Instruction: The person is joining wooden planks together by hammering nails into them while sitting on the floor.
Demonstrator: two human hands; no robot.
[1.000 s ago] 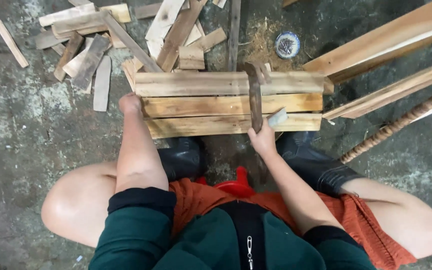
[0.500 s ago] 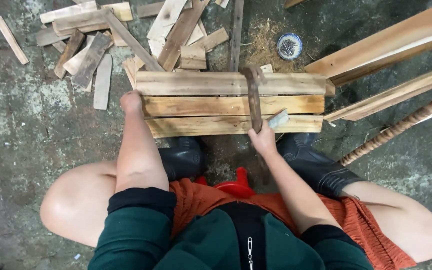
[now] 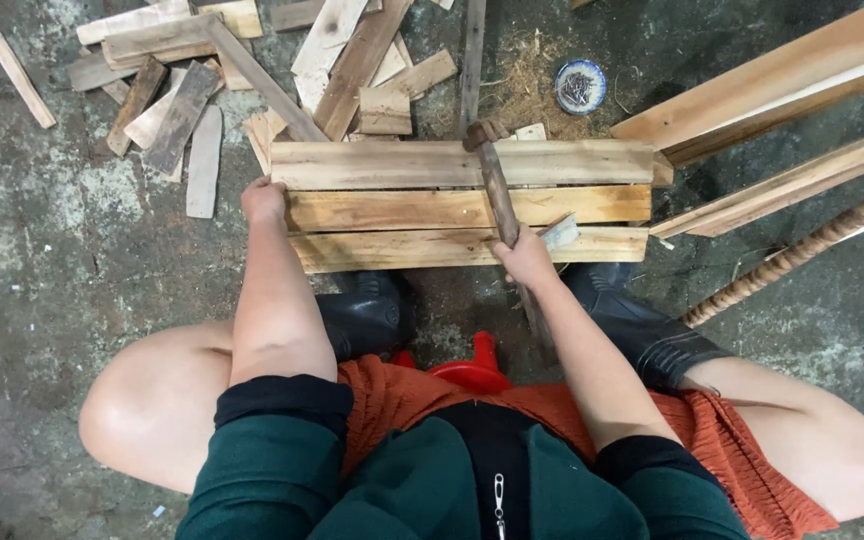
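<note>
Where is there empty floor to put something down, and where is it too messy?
Bare concrete floor lies left of the plank panel, below the scrap wood pile. Crowded: above the panel, scraps and a small round dish; right, long boards. Left hand grips the panel's edge; right hand holds the hammer.

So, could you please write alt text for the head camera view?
A seated person's right hand holds a hammer over three wooden slats on a concrete floor, while the left hand grips the slats' left end. Wood scraps lie beyond.
</note>
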